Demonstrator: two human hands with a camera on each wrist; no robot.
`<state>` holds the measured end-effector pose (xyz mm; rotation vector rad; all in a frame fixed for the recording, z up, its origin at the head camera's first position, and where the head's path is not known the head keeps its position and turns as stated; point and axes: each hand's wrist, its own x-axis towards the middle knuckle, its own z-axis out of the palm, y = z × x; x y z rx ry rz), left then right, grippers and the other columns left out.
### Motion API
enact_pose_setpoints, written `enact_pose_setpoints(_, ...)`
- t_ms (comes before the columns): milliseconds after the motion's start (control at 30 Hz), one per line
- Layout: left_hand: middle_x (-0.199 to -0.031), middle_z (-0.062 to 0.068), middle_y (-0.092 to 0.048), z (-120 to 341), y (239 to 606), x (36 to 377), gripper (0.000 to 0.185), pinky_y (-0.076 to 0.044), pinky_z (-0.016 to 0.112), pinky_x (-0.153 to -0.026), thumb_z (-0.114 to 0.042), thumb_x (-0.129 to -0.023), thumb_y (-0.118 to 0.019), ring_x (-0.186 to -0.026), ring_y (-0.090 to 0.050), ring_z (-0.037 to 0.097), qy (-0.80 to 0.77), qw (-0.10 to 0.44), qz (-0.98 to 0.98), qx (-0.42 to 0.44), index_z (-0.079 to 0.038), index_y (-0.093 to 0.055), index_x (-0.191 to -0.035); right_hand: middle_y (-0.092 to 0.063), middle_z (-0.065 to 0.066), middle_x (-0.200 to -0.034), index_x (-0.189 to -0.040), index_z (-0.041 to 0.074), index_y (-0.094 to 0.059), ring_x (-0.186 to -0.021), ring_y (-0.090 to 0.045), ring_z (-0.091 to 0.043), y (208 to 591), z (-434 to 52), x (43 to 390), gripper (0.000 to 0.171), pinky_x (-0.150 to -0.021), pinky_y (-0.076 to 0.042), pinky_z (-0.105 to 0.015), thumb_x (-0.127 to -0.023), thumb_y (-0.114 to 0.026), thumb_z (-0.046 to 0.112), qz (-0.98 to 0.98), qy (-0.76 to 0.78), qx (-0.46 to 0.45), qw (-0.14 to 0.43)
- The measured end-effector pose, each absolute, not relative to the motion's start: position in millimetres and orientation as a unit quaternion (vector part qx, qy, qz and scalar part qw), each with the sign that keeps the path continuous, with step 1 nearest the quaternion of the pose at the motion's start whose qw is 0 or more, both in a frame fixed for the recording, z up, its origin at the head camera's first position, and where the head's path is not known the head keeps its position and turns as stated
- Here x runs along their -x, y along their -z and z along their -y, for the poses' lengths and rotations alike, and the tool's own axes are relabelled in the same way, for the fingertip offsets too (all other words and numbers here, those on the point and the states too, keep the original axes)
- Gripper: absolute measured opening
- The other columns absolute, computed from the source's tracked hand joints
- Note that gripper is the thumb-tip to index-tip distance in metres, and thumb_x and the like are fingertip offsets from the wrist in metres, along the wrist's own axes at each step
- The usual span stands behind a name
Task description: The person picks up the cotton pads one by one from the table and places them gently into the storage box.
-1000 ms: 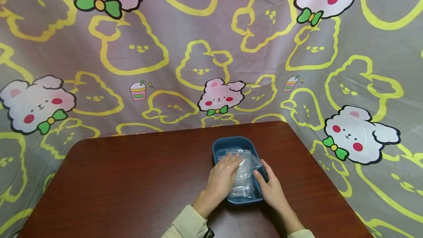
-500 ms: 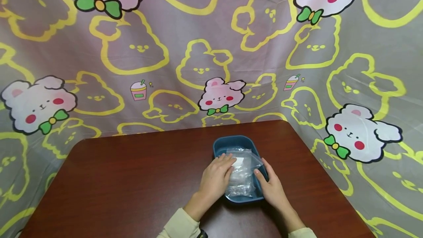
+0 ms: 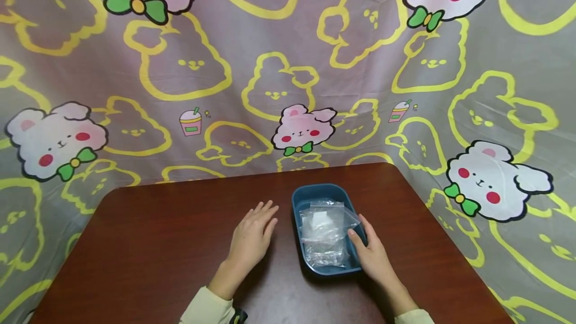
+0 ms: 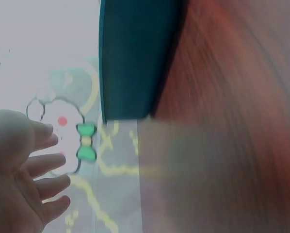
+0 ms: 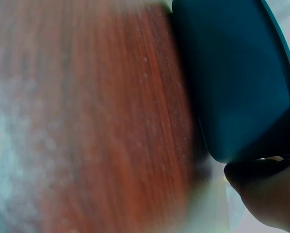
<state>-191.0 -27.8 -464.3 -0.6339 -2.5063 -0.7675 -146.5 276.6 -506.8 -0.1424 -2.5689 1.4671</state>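
A dark blue plastic tray [image 3: 330,271] with rounded corners stands on the table, seen in the head view right of centre. Inside lie several clear zip bags [image 3: 321,236], overlapping one another; one has a white patch, and a corner reaches toward the right rim. My right hand [image 3: 373,254] holds the tray's right side, thumb over the rim and fingers along the outer wall. The left hand [image 3: 249,239] is apart from the tray, to its left over the table, fingers spread and holding nothing. In the left wrist view its relaxed fingers show beside the tray's wall [image 4: 135,58].
The brown wooden table [image 3: 162,244] has a back edge just beyond the tray. Behind it and along both sides hangs a cartoon-printed curtain [image 3: 225,79]. A dark band [image 3: 238,315] shows at the left sleeve.
My left hand has lifted off the bags and moved left, out of the tray, uncovering them. The right hand stays on the tray's right side.
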Motion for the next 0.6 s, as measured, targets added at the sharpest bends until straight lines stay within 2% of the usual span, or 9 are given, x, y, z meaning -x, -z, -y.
enact_pose_setpoints(333,-0.140,0.014,-0.059,101,471,191,0.035,-0.041,0.052,-0.110,-0.014,-0.097,-0.068,-0.131,-0.053,0.035,0.270,0.220,0.926,0.147,-0.005,-0.067,-0.130,-0.034,-0.025,-0.157,-0.158,0.011,-0.026,-0.142,-0.033,-0.045,504,-276,143,0.065,-0.112,-0.029,-0.065,-0.106,-0.047,0.043,0.869,-0.486,0.063,0.067)
enact_pose_setpoints(500,-0.139,0.018,-0.059,132,475,185,0.035,-0.041,0.057,-0.107,-0.013,-0.097,-0.067,-0.130,-0.053,0.040,0.267,0.222,0.930,0.117,-0.003,-0.067,-0.130,-0.035,-0.027,-0.156,-0.158,0.010,-0.025,-0.143,-0.033,-0.043,498,-283,144,0.061,-0.114,-0.028,-0.062,-0.108,-0.043,0.040,0.867,-0.488,0.049,0.081)
enact_pose_setpoints(600,-0.141,0.020,-0.057,146,474,181,0.036,-0.039,0.060,-0.108,-0.015,-0.098,-0.065,-0.131,-0.051,0.043,0.258,0.216,0.935,0.109,-0.002,-0.065,-0.132,-0.033,-0.027,-0.156,-0.159,0.010,-0.024,-0.143,-0.033,-0.045,493,-292,144,0.061,-0.113,-0.028,-0.064,-0.109,-0.041,0.041,0.874,-0.475,0.045,0.091)
